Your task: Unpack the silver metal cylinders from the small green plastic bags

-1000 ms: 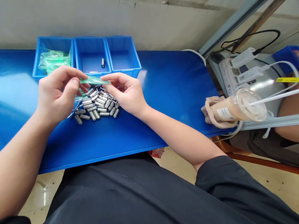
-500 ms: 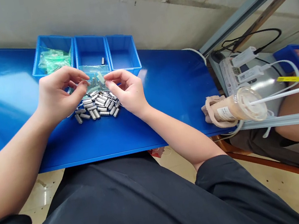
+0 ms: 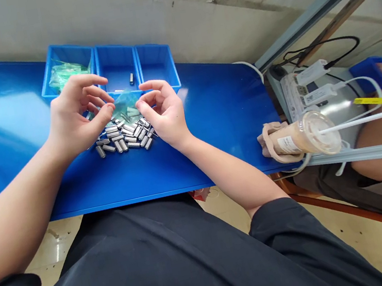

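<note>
Between my hands a clear greenish plastic bag lies over the far part of a heap of short silver metal pieces on the blue table. Small pale shapes show through the bag. My left hand is open at the bag's left side, its fingers spread and its thumb tip close to the bag. On the other side my right hand is open too, with thumb and fingers apart and the thumb tip by the bag's right edge. Whether either thumb touches the bag I cannot tell.
Behind the hands stand a left blue bin with green plastic bags, a middle bin with a metal piece, and a right bin. A lidded drink cup sits at the right. Another person's arm shows beyond the metal frame.
The fingers of both hands have parted and let go of the bag, which has come down onto the metal pieces. The fingertips have lifted slightly.
</note>
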### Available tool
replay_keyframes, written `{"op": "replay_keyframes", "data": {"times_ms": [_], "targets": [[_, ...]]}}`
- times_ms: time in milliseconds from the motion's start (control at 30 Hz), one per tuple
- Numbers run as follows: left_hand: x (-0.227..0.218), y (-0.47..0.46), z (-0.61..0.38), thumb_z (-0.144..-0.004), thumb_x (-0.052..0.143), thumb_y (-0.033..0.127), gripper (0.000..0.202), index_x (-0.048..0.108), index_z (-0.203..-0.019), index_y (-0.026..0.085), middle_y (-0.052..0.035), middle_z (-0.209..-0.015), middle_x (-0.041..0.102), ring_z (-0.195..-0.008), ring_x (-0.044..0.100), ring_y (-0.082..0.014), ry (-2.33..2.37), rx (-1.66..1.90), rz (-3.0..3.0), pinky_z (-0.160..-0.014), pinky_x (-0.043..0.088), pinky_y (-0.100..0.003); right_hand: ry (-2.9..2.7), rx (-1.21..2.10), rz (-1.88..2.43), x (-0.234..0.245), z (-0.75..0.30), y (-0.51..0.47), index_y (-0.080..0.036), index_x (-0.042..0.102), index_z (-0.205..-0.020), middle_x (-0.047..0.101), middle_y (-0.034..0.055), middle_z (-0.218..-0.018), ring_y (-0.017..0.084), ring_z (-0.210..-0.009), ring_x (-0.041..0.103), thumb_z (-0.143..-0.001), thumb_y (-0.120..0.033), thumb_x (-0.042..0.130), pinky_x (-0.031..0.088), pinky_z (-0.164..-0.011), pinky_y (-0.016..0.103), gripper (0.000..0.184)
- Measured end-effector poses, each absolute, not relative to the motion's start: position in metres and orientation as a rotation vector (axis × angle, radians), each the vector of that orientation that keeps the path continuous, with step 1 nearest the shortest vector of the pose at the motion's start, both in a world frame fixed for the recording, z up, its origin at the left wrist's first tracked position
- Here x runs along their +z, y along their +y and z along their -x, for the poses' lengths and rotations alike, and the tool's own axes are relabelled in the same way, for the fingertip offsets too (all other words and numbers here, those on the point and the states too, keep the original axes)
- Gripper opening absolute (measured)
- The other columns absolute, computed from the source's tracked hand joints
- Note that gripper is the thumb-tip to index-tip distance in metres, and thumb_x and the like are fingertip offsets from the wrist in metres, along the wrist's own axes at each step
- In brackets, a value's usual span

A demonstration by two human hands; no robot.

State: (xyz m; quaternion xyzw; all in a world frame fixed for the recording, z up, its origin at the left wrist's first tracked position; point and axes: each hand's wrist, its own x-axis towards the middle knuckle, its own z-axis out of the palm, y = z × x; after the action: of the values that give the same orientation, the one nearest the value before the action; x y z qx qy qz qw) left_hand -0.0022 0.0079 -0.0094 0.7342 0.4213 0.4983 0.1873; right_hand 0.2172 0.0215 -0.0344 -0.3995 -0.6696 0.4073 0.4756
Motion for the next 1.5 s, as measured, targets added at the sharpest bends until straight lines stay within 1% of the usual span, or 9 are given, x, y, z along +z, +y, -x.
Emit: {"op": "replay_keyframes", "data": {"times_ms": [267, 433, 533, 700, 833, 967, 1133, 1333, 1500], "targets": [[-0.0065, 0.0062, 0.0033, -0.091, 0.076, 0.035, 0.038, 0.076, -0.126, 0.021, -0.002, -0.09, 0.078, -0.079, 0.073, -0.0096, 1.164, 1.333, -2.164, -0.071, 0.057, -0.02, -1.625, 1.033, 0.96, -0.028, -0.2162, 0.0163, -0.024, 0.06, -0.126, 0.073, 0.0007, -0.101, 0.01, -0.088, 0.069, -0.099, -0.048, 0.067, 0.059, -0.075, 0.025, 0.037], [-0.0027, 0.0059, 0.0026, -0.094, 0.073, 0.033, 0.02, 0.083, -0.105, 0.019, 0.0002, -0.08, 0.077, -0.068, 0.067, -0.0058, 1.17, 1.309, -2.233, -0.066, 0.055, -0.016, -1.675, 1.006, 0.928, -0.0297, -0.2167, 0.0159, -0.023, 0.06, -0.126, 0.071, 0.0, -0.099, 0.008, -0.085, 0.067, -0.101, -0.048, 0.065, 0.056, -0.073, 0.024, 0.036], [-0.0018, 0.0057, 0.0019, -0.094, 0.073, 0.033, 0.018, 0.082, -0.098, 0.018, 0.0012, -0.077, 0.076, -0.066, 0.065, -0.005, 1.161, 1.301, -2.229, -0.065, 0.054, -0.015, -1.691, 0.986, 0.878, -0.0334, -0.217, 0.0175, -0.022, 0.06, -0.127, 0.071, -0.0002, -0.099, 0.008, -0.086, 0.067, -0.102, -0.051, 0.064, 0.055, -0.074, 0.024, 0.039], [-0.0045, 0.0057, 0.0013, -0.095, 0.072, 0.033, 0.017, 0.079, -0.098, 0.017, 0.0007, -0.077, 0.076, -0.065, 0.068, -0.0054, 1.181, 1.338, -2.136, -0.063, 0.054, -0.015, -1.698, 0.973, 0.846, -0.0352, -0.2172, 0.0184, -0.022, 0.06, -0.125, 0.072, -0.0001, -0.098, 0.007, -0.084, 0.066, -0.1, -0.057, 0.067, 0.055, -0.072, 0.023, 0.044], [-0.0059, 0.0069, 0.0019, -0.094, 0.071, 0.031, 0.015, 0.076, -0.096, 0.017, -0.0001, -0.079, 0.075, -0.067, 0.074, -0.0075, 1.156, 1.373, -2.082, -0.059, 0.054, -0.013, -1.685, 0.955, 0.87, -0.0336, -0.2171, 0.0178, -0.022, 0.062, -0.123, 0.072, 0.001, -0.102, 0.008, -0.089, 0.067, -0.099, -0.061, 0.067, 0.056, -0.072, 0.022, 0.047], [-0.0058, 0.0077, 0.0029, -0.095, 0.069, 0.03, 0.013, 0.074, -0.098, 0.019, -0.0004, -0.082, 0.074, -0.071, 0.075, -0.0088, 1.138, 1.39, -2.076, -0.063, 0.059, -0.016, -1.693, 0.919, 0.889, -0.0346, -0.2164, 0.0181, -0.022, 0.063, -0.122, 0.071, 0.0021, -0.107, 0.009, -0.094, 0.067, -0.099, -0.067, 0.065, 0.056, -0.071, 0.021, 0.051], [-0.0057, 0.0071, 0.0027, -0.095, 0.067, 0.029, 0.012, 0.073, -0.101, 0.02, -0.0005, -0.086, 0.076, -0.077, 0.077, -0.0097, 1.13, 1.405, -2.09, -0.068, 0.063, -0.019, -1.723, 0.834, 0.933, -0.0353, -0.2172, 0.0186, -0.021, 0.064, -0.12, 0.068, 0.0048, -0.116, 0.01, -0.098, 0.065, -0.102, -0.064, 0.062, 0.056, -0.07, 0.022, 0.046], [-0.0038, 0.0067, 0.0016, -0.095, 0.071, 0.027, 0.011, 0.075, -0.103, 0.021, -0.0005, -0.088, 0.077, -0.08, 0.08, -0.0108, 1.084, 1.426, -2.089, -0.069, 0.066, -0.019, -1.715, 0.894, 0.9, -0.0343, -0.2179, 0.0191, -0.021, 0.063, -0.119, 0.067, -0.0001, -0.092, 0.008, -0.085, 0.064, -0.105, -0.057, 0.061, 0.057, -0.072, 0.023, 0.039], [-0.0042, 0.0071, 0.0025, -0.095, 0.071, 0.026, 0.012, 0.076, -0.103, 0.021, -0.0003, -0.09, 0.078, -0.082, 0.081, -0.0104, 1.074, 1.438, -2.108, -0.071, 0.065, -0.017, -1.681, 0.955, 0.884, -0.0331, -0.2174, 0.0186, -0.02, 0.064, -0.119, 0.071, 0.0005, -0.096, 0.009, -0.09, 0.07, -0.1, -0.063, 0.066, 0.058, -0.073, 0.023, 0.047]]}}
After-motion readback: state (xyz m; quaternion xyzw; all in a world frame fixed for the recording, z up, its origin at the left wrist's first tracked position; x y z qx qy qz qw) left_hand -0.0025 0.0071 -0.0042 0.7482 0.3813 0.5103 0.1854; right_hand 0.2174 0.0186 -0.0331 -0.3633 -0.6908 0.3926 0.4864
